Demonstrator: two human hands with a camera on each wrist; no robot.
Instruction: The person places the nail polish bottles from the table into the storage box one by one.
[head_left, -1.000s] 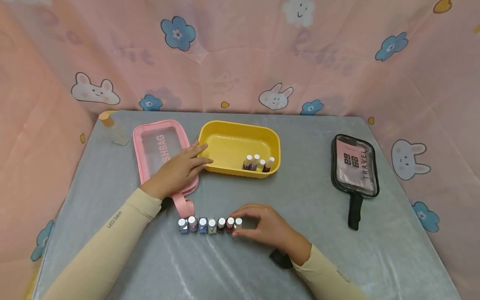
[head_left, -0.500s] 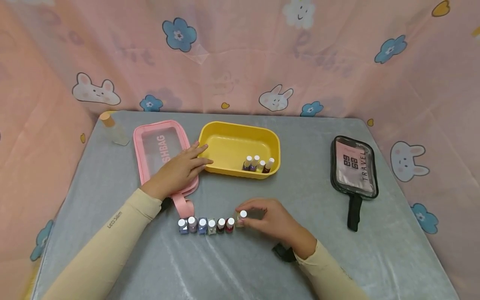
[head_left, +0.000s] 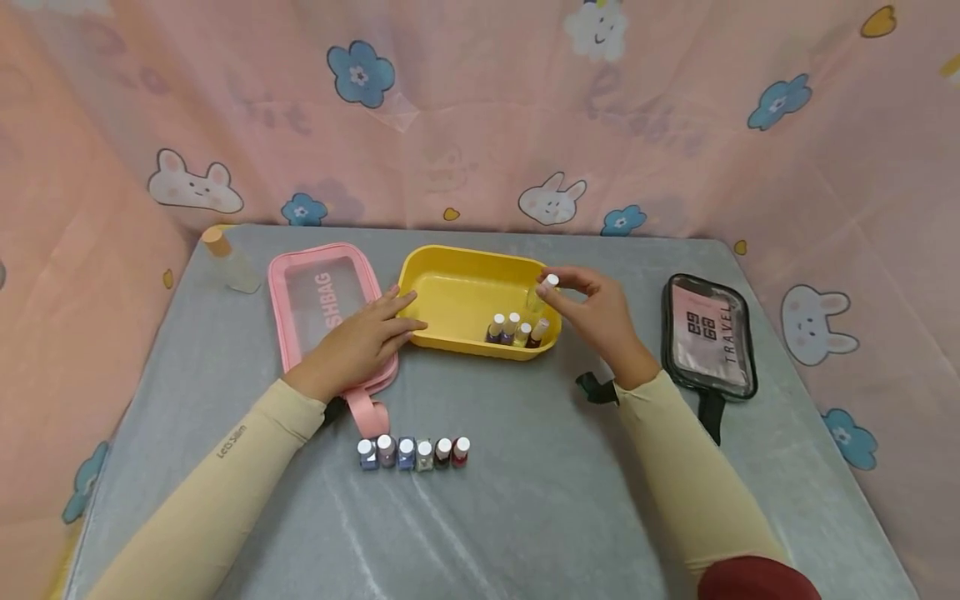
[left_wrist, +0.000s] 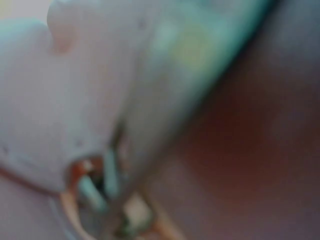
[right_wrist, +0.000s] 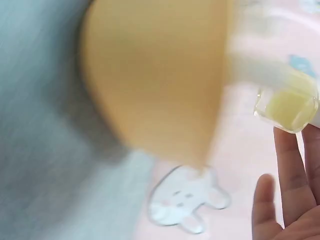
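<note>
My right hand (head_left: 600,321) pinches a small nail polish bottle (head_left: 538,296) by its white cap, over the right end of a yellow tray (head_left: 442,340). Up close in the right wrist view, that bottle (right_wrist: 290,107) is clear glass with pale yellow polish. Several nail polish bottles (head_left: 516,332) stand in the tray's front right corner. My left hand (head_left: 356,346) lies with fingers spread, fingertips over the tray's left rim, its palm above a pink clear-windowed pouch (head_left: 281,287). The left wrist view is a blur.
A row of several nail polish bottles (head_left: 412,454) stands on the grey cloth in front. A black travel pouch (head_left: 708,333) lies at the right. At the back left is a clear bottle with a wooden-looking cap (head_left: 232,262). A pink printed curtain (head_left: 465,108) hangs behind.
My right hand has lifted the rightmost bottle out of the row and carried it up and right, over the yellow tray. The left hand has stayed in place.
</note>
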